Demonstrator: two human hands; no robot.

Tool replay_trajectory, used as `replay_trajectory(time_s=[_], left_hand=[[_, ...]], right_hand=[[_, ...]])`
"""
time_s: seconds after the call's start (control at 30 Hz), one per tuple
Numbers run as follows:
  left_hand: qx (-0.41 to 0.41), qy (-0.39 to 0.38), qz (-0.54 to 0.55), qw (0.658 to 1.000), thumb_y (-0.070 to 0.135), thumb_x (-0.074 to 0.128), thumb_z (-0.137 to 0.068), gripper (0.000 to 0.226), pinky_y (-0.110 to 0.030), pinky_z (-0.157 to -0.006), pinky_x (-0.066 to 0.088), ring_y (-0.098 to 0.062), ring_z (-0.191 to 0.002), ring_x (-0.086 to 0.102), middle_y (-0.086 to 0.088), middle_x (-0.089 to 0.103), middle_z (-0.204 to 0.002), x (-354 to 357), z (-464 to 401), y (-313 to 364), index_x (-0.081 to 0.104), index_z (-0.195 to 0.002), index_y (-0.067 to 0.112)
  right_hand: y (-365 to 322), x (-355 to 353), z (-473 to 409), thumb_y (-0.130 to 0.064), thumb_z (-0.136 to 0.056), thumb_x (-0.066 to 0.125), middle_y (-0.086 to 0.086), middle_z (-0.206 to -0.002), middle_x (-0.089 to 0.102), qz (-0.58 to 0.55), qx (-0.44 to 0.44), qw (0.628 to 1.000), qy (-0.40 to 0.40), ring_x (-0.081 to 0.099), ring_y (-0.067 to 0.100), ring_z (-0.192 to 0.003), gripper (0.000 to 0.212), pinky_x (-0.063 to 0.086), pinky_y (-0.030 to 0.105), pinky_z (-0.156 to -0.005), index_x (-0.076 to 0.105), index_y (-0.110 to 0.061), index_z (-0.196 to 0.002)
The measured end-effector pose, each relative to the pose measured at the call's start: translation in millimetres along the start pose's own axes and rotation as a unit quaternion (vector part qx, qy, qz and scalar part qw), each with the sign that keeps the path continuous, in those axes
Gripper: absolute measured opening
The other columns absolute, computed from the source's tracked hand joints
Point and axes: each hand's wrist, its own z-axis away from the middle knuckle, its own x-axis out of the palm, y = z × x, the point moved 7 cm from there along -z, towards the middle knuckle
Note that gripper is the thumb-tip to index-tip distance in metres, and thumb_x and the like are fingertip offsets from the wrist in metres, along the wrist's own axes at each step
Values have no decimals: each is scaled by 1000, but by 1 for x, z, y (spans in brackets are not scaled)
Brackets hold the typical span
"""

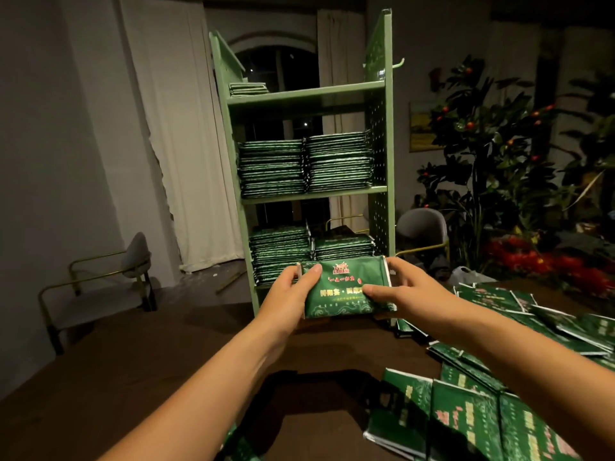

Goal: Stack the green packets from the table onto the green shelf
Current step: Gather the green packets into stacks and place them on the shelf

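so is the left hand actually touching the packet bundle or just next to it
Touching. The head view shows the left hand gripping the left end of the packet bundle, thumb lying on its printed top face; the right hand grips the other end.

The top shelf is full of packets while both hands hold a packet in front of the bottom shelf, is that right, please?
Not quite: the head view shows the top shelf holds only a small stack at its left. Both hands, left and right, do hold a packet before the bottom shelf.

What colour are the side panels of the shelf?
Light green, with a grid of small holes; the right side panel in the head view shows it best.
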Motion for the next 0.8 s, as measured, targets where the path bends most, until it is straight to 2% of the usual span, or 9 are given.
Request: replay_trajectory(time_s=[0.1,0.17,0.23,0.3,0.4,0.47,0.6,0.73,0.8], left_hand=[[-50,-28,63,996,24,69,-93,31,-48,-99,55,-29,-104,72,-12,76,-108,10,-11,-4,64,-118,7],[-62,-35,67,995,21,69,-94,23,-40,-87,60,-25,-97,72,-9,77,-103,13,-16,-1,67,-113,8],[-67,-22,75,995,23,69,-93,20,-33,-70,60,-20,-90,70,-7,75,-98,16,-27,2,68,-107,9],[-79,-7,83,993,27,73,-90,28,-28,-60,56,-19,-88,68,-8,73,-99,18,-38,3,70,-108,6],[-103,-1,99,990,26,76,-87,27,-27,-55,55,-19,-83,67,-9,72,-95,26,-49,3,73,-103,5],[-121,-6,113,986,25,77,-86,23,-27,-53,54,-20,-80,66,-9,72,-93,32,-54,2,74,-98,6],[-128,-6,128,983,27,76,-87,23,-26,-50,53,-19,-73,66,-8,72,-87,34,-63,0,72,-98,7],[-100,-12,119,988,47,42,-104,50,-29,-50,56,-24,-64,69,-13,75,-77,24,-73,7,68,-99,5],[-82,9,54,995,43,32,-108,55,-31,-52,57,-25,-58,69,-16,74,-71,11,-81,6,65,-93,1]], right_hand=[[-2,-7,-11,-16,-93,69,9,-118,69,-65,14,998,12,71,22,-102,30,59,42,-89,58,-14,-120],[-1,-14,-17,-21,-94,68,8,-116,67,-71,7,997,32,70,21,-100,32,60,41,-85,57,-11,-121],[-12,-34,-15,-37,-96,63,-1,-114,62,96,-74,985,124,64,15,-100,35,57,39,-87,55,-15,-122],[-40,-39,-2,-46,-94,61,-4,-112,55,353,-257,877,202,55,14,-99,39,48,32,-84,55,-18,-120],[-48,-12,7,-43,-78,70,7,-116,59,615,-395,662,167,56,27,-101,49,48,38,-78,61,-13,-116],[-44,-4,1,-28,-82,65,10,-110,64,650,-419,606,187,59,32,-97,32,47,41,-76,65,-10,-109],[-42,0,-12,-14,-93,58,11,-100,66,645,-449,574,227,59,33,-87,15,44,41,-71,67,-8,-103],[-48,-14,-32,-12,-84,61,10,-96,67,616,-424,609,264,59,32,-81,18,44,43,-67,67,-8,-101],[-54,-25,-44,-14,-80,65,9,-95,67,607,-405,620,290,59,33,-81,19,44,44,-67,67,-8,-99]])
